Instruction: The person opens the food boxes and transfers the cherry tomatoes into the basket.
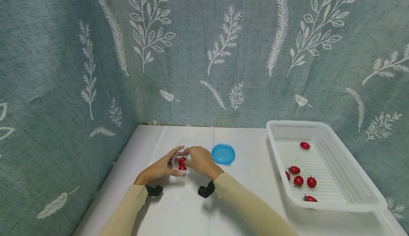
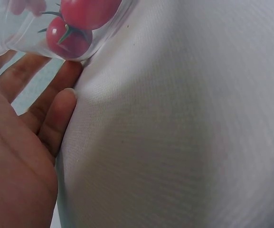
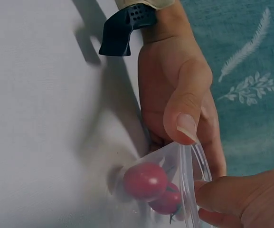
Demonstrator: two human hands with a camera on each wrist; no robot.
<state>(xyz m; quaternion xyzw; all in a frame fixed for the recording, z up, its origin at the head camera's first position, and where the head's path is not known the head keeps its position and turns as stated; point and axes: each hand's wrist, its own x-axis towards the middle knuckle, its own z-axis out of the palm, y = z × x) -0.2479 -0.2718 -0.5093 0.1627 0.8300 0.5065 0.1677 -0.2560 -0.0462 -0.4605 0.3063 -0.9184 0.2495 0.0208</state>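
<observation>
My left hand grips a small clear plastic container, tilted, with its fingers round one side and the thumb at the rim. Two red cherry tomatoes with green stems lie inside, one tomato against the other tomato. Reaching over the container's mouth, my right hand has its fingertips at the opening, and no tomato shows between them. In the right wrist view, the right fingers are beside the rim, across from the left thumb.
A round blue lid lies on the white table just beyond the right hand. To the right, a white perforated basket holds several cherry tomatoes. Patterned green cloth bounds the table at the back and left.
</observation>
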